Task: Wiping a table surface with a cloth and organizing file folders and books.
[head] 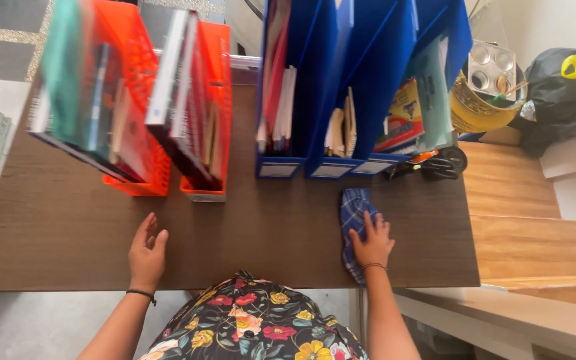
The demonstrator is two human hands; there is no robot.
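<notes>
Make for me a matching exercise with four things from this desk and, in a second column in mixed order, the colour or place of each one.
Things:
1. checked cloth
2. left hand
3. file holders
4. baskets

Colour or place:
A. orange, at the back left of the desk
B. flat on bare wood, holding nothing
C. under the right hand
D. blue, upright, filled with papers

Pairs: 1-C, 2-B, 3-D, 4-A

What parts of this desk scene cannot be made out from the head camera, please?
- Blue checked cloth: its middle is hidden under the right hand.
- Orange file baskets: contents blurred, tops cut by the upper edge.
- Black scissors: partly hidden behind the blue magazine files.
- Left hand: palm faces the table, unseen.
</notes>
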